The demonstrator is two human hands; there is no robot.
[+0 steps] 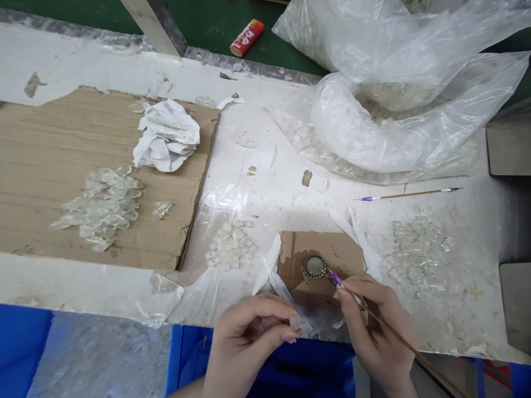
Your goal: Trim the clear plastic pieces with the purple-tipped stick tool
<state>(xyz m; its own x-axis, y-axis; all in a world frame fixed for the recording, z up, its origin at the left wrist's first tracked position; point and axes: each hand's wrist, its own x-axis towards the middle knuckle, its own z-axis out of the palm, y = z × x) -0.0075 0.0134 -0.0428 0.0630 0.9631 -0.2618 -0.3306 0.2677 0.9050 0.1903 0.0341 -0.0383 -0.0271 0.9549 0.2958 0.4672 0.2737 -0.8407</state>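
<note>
My left hand (259, 337) is closed in a pinch on a small clear plastic piece (295, 320) near the table's front edge. My right hand (375, 326) grips a thin wooden stick (390, 329) with a purple tip, held like a pen. That tip reaches the rim of a bottle cap (316, 266) holding some pale liquid or gel. Under the cap lies a small cardboard piece (344, 251), stained dark around it and taped down with white strips. Small clear squares (232, 246) form a pile to the left; rounder clear pieces (421, 251) lie to the right.
A large cardboard sheet (53, 143) bears clear tabs (103, 204) and crumpled white paper (166, 135). Plastic bags (398, 127) fill the back right. A second purple-tipped stick (410, 194) lies before them. A red lighter-like object (247, 38) and a metal post (155, 25) are behind.
</note>
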